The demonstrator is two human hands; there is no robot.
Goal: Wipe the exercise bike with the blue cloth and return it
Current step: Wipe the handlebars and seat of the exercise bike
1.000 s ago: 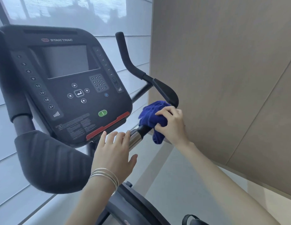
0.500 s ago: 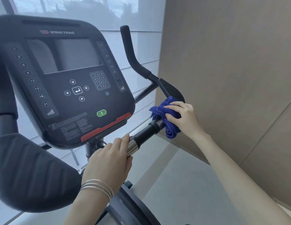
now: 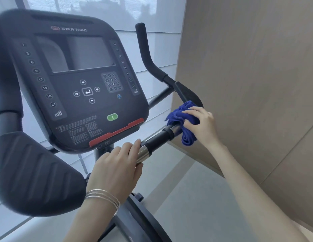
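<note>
Beige wall panel (image 3: 248, 67): taking up the whole right side, running close behind the handlebar end.
Window blind (image 3: 152, 14): hanging behind the console, letting a grey, washed-out light through.
Exercise bike (image 3: 143, 222): filling the left half of the view, with the frame dropping out of sight at the bottom.
Console (image 3: 79, 109): tilting back toward the camera, showing "STAR TRAC" up top, a dark screen, number rows down both sides and a small keypad.
Left armrest pad (image 3: 33, 173): sticking out low on the left, ribbed, looking a bit blurry.
Right handlebar (image 3: 157, 138): running from under the console up and to the right, switching between chrome and black sections, then bending up into an upright grip (image 3: 143, 49).
Left hand (image 3: 117, 168): wrapping its fingers over the chrome sleeve at the console end, gripping the bar and nothing else.
Right hand (image 3: 203, 124): curling round the blue cloth (image 3: 176, 116), pressing it against the bar further out, just below the right armrest pad (image 3: 189, 95).
Blue cloth: bunching up around the bar's far chrome section, sitting between the fingers and the bar, with a loose fold dangling underneath.
Bangles (image 3: 105, 196): sitting on the left wrist, thin and silver.
Green button (image 3: 112, 117): sitting under the arrow keys, just above the red strip (image 3: 117, 132).
</note>
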